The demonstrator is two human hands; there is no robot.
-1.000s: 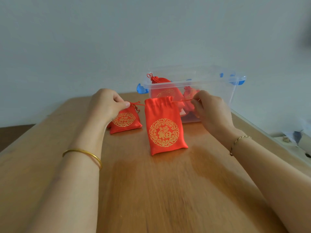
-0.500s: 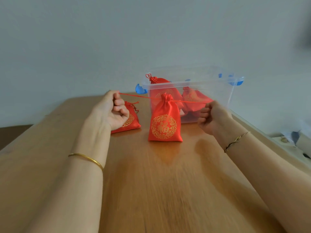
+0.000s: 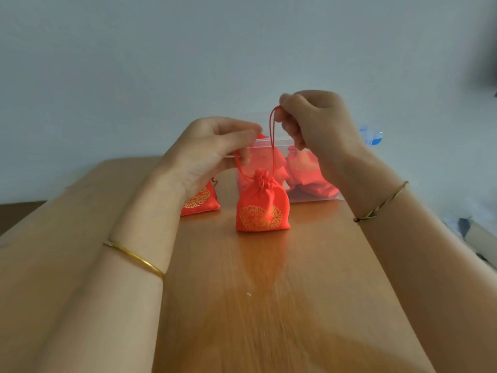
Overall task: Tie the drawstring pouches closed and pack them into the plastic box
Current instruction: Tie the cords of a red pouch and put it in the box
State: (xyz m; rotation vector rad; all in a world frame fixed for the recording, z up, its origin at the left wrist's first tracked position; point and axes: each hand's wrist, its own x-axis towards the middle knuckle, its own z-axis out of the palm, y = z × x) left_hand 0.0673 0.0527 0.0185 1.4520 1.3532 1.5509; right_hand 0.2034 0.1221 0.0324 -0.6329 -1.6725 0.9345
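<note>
While its neck is gathered into a tight rosette, the red pouch [image 3: 262,208] with the gold medallion stands upright on the wooden table [image 3: 269,305], just in front of the plastic box [image 3: 314,197] and touching nothing but its own cords. One red drawstring [image 3: 273,141] runs up from that neck to the right hand [image 3: 317,122], which pinches its looped end between thumb and curled fingers above the box's front rim. A second loop of cord [image 3: 238,164] curves out to the left hand [image 3: 212,152], whose thumb and fingers nip it in front of the box's left end. Inside the clear box lie more red pouches [image 3: 306,170], pressed against the front wall; how many cannot be told through the plastic. A blue latch [image 3: 372,135] shows at the box's right end. Just off the box's front left corner another pouch [image 3: 200,201] lies on the table, partly hidden behind the left wrist. A gold bangle [image 3: 134,255] circles the left forearm, a thin bracelet [image 3: 382,203] the right.
</note>
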